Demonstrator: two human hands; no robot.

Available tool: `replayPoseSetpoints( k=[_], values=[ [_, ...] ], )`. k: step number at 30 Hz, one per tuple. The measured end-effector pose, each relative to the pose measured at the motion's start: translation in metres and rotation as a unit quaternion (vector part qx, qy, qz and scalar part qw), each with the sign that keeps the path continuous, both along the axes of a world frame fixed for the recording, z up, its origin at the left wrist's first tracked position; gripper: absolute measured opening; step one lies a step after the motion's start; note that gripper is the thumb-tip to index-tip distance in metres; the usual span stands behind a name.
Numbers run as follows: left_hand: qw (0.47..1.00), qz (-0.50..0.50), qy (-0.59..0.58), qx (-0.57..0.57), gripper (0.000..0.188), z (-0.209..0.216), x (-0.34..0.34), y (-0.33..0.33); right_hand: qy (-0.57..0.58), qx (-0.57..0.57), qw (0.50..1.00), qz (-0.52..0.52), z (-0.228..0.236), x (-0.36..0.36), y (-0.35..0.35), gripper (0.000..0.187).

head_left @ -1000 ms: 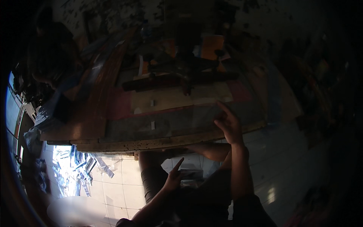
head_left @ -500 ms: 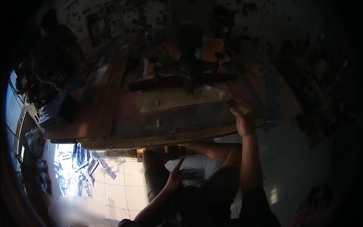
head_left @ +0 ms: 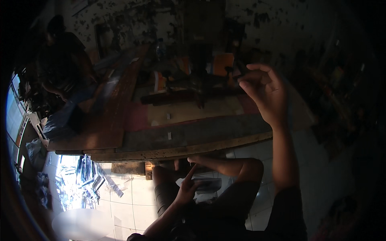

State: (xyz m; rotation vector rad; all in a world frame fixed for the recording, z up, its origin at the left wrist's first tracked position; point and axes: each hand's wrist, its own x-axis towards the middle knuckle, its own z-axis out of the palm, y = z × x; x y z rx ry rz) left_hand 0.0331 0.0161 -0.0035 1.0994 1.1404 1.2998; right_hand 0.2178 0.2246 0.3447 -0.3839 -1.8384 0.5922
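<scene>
Strips of shiny film (head_left: 82,176) lie in a bright heap on the floor, well to the left of the left fingers, and a co-worker (head_left: 64,66) stands beyond them at the far left. Nearer those fingers, ahead and to their left, a brown board (head_left: 102,134) covers that end of the worktop (head_left: 213,130). The left hand (head_left: 186,191) is low over the lap, forefinger stretched out and the others loosely bent; whether it has hold of anything cannot be told. Just right of it is a glossy grey sheet (head_left: 210,185), which looks light, thin and slippery, probably apt to bend, so an edge pinched between thumb and forefinger would seem the best hold. Ahead of the left fingers and left of the right ones, a pale panel (head_left: 217,106) lies flat under a dark bar (head_left: 171,98); it seems stiffer, better held by its near edge. Rightmost, the right hand (head_left: 270,95) is raised, its fingers curved and thumb close to the forefinger; the dim light hides whether anything is pinched there.
</scene>
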Motion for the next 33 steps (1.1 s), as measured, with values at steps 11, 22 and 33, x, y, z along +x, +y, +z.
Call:
replayPoseSetpoints(
  k=[11, 22, 33],
  values=[
    [0.986, 0.064, 0.106, 0.108, 0.077, 0.032, -0.002, 0.001, -0.029, -0.057, 0.998, 0.028, 0.035, -0.009, 0.012, 0.031],
    [0.980, 0.109, 0.124, 0.111, 0.072, 0.040, -0.010, -0.003, 0.021, -0.158, 0.956, 0.245, 0.023, -0.002, -0.026, 0.019],
    [0.983, 0.134, 0.075, 0.099, 0.049, 0.065, -0.038, 0.012, -0.521, -0.301, 0.698, 0.388, -0.264, 0.040, -0.160, 0.024]
  ],
)
